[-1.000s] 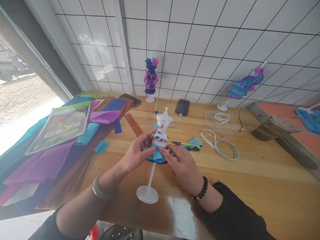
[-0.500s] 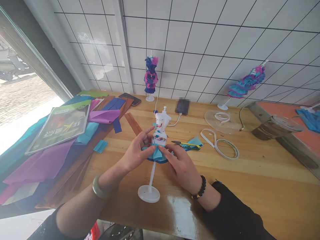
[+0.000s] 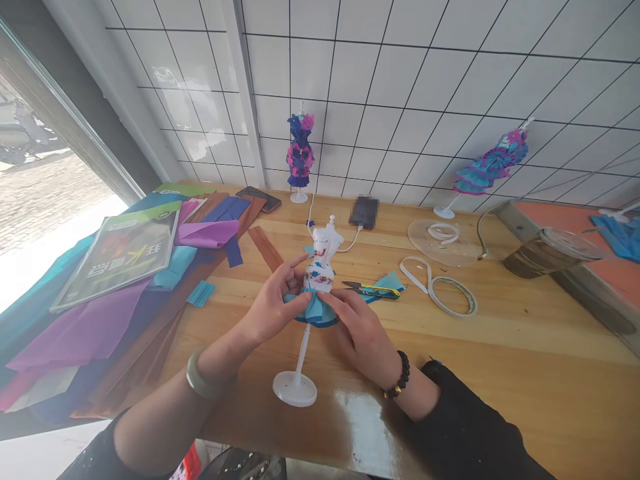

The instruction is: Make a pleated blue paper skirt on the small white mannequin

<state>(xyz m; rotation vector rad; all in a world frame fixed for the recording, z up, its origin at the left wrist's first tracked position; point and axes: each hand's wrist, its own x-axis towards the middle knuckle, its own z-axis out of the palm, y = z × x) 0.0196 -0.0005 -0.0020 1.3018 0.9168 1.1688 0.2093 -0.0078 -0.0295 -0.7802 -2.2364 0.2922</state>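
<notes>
A small white mannequin point(image 3: 323, 257) on a thin stand with a round base point(image 3: 295, 389) stands on the wooden table point(image 3: 500, 347). A blue paper skirt point(image 3: 316, 309) wraps its waist. My left hand point(image 3: 273, 303) pinches the skirt's left side, index finger raised against the torso. My right hand point(image 3: 360, 330) presses the skirt's right side with thumb and fingers closed on the paper.
Sheets of coloured paper point(image 3: 85, 327) and a booklet point(image 3: 120, 257) lie at the left. Scissors point(image 3: 373, 289), tape strips point(image 3: 440, 287), a phone point(image 3: 365, 211) and a plastic cup point(image 3: 550, 257) lie beyond. Two dressed mannequins, one upright point(image 3: 299, 150) and one tilted point(image 3: 487, 167), stand by the tiled wall.
My hands have shifted slightly round the skirt; the mannequin has tilted and swayed a little. Nothing was let go.
</notes>
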